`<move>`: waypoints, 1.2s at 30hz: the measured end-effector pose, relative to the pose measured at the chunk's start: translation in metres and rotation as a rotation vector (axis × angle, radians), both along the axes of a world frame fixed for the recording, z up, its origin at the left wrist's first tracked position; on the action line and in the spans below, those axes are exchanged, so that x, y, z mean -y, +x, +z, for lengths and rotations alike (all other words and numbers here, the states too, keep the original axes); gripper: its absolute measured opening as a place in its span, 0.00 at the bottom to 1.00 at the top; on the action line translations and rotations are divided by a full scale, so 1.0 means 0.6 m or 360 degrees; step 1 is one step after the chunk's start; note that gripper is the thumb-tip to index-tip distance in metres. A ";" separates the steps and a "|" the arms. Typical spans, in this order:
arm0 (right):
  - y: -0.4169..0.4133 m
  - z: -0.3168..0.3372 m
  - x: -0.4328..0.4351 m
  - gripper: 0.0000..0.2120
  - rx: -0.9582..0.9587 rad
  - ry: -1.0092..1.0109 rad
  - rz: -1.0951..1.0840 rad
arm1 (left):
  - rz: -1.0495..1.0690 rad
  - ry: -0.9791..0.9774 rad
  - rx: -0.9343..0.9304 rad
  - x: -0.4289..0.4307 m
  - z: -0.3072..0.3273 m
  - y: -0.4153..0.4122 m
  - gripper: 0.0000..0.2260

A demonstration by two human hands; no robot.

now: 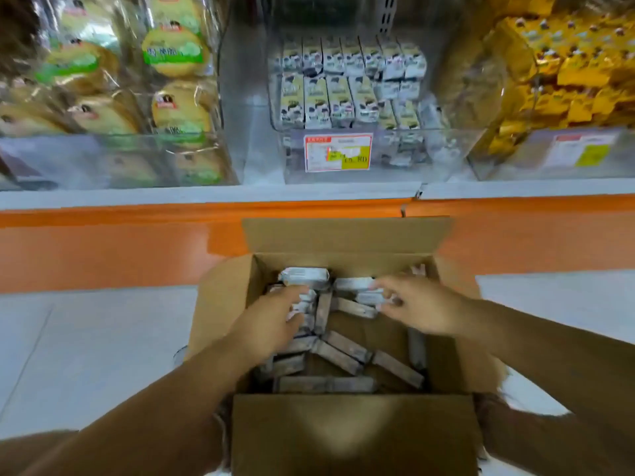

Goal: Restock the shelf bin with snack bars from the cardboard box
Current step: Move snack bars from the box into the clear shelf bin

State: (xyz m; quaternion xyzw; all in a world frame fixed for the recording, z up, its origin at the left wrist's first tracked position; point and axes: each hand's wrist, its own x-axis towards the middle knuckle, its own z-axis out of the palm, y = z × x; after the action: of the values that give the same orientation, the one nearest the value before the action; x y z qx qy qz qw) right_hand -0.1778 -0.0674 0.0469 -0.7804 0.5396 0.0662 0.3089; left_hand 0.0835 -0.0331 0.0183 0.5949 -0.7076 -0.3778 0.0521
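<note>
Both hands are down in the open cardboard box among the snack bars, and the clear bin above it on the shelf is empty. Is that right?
Not quite. In the head view the clear bin is not empty: rows of snack bars sit in it. The rest holds: left hand and right hand are in the open cardboard box among loose bars.

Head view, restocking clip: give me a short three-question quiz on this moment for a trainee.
1. True or false: the left hand and right hand are both down among the snack bars in the cardboard box.
2. The middle bin, behind the box, holds: A) round cakes B) rows of small white packs C) gold-wrapped sweets.
3. Fill in: the price label on that bin has a ___ border.

Key: 1 true; 2 B; 3 red.
</note>
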 end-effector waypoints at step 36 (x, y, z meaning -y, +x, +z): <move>0.078 -0.339 -0.056 0.29 -0.0074 0.0747 -0.0433 | 0.0013 0.0533 0.0600 -0.020 -0.261 -0.010 0.06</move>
State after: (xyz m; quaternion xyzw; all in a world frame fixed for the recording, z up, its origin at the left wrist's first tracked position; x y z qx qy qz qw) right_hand -0.1310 -0.0340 -0.1564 -0.6061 0.6162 0.1652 0.4750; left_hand 0.0778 -0.0212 -0.1383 0.6580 -0.6299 -0.3719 -0.1788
